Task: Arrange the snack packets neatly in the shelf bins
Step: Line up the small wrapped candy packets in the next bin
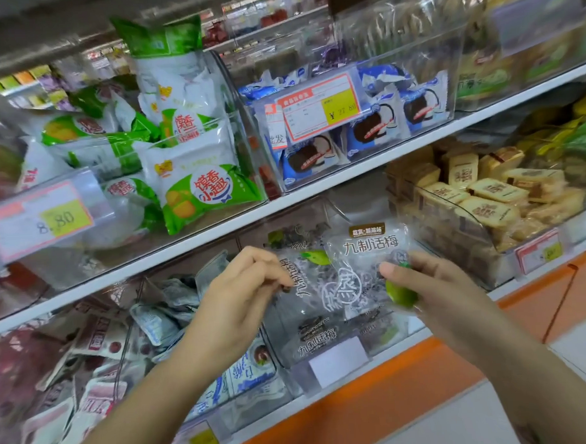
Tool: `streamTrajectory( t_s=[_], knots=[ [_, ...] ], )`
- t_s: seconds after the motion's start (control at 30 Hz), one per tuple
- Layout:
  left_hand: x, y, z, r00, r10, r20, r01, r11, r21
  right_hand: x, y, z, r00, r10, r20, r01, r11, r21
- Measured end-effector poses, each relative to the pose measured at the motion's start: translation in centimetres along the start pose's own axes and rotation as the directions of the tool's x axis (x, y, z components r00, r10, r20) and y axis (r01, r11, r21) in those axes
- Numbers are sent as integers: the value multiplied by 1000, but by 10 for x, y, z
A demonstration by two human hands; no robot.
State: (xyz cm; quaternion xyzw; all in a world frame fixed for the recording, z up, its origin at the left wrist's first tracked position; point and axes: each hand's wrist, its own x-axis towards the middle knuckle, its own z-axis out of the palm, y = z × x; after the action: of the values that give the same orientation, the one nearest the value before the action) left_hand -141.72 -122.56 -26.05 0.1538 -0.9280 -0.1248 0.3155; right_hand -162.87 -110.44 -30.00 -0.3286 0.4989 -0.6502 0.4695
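Left hand (241,291): fingertips pinch a clear plastic dried-plum packet (295,272). Right hand (435,282): thumb and fingers grip a second clear green-printed packet (367,262). Both above a transparent shelf bin (300,372).

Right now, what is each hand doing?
Left hand: pinching the rear plum packet.
Right hand: gripping the front plum packet.

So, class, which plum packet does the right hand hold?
The upright packet in the right hand, brown label on top; the left hand pinches its sideways neighbour.
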Motion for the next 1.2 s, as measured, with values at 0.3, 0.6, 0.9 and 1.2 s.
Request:
streamTrajectory(
  t_s=[0.3, 0.6, 0.9, 1.2],
  knots=[
    [19, 31, 6, 967, -95, 236, 164, 942, -293, -5, 0, -2, 963, 132, 235, -200, 934, 295],
    [32, 44, 45, 869, -471, 155, 395, 470, -790, 4, 2, -7, 996, 46, 75, -73, 904, 421],
    [34, 63, 101, 590, -743, 315, 513, 43, -857, 0, 5, -6, 987, -10, -159, 28, 994, 109],
    [38, 49, 67, 745, -490, 452, 653, 400, -643, -10, -6, -3, 994, -102, -31, 91, 963, -253]
  ],
)
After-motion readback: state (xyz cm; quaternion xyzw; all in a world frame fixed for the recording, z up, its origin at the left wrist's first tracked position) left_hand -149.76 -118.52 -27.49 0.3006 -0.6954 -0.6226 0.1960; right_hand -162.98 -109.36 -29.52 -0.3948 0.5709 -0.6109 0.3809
